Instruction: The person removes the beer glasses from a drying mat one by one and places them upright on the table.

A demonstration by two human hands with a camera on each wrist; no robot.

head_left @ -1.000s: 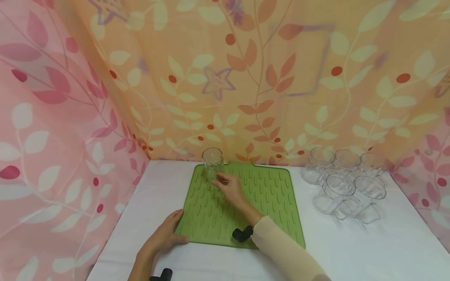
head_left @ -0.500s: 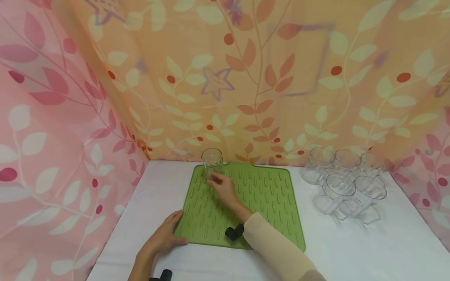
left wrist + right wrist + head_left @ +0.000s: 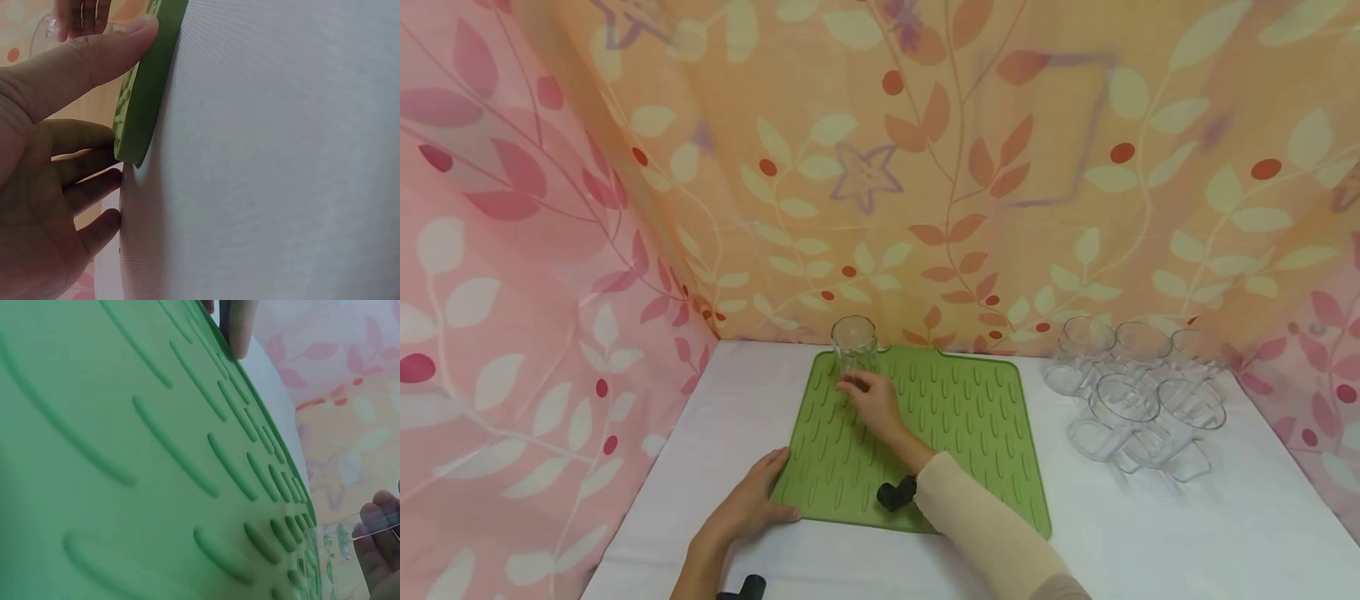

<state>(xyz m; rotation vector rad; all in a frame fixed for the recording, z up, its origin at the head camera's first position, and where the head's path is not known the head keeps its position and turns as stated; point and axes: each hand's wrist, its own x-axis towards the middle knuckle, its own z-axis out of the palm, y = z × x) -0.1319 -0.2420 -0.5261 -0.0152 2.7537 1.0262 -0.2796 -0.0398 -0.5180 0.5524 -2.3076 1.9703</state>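
Observation:
On the far left corner of the green ribbed mat stands an upright clear glass mug. My right hand is on its near side, its fingers curled at the handle. In the right wrist view these fingers grip the clear mug handle, part of which lies out of frame. My left hand rests at the mat's near left corner. In the left wrist view its thumb lies over one mat edge, while the index finger touches the adjoining side. The mug's base is partly hidden by the right hand.
Several clear glass mugs stand grouped to the right of the mat on the white tablecloth. A patterned orange curtain hangs behind the table. Pink patterned cloth closes off the left side.
My right hand and forearm have shifted slightly left along the mug's near side. The mug and my left hand show almost no movement.

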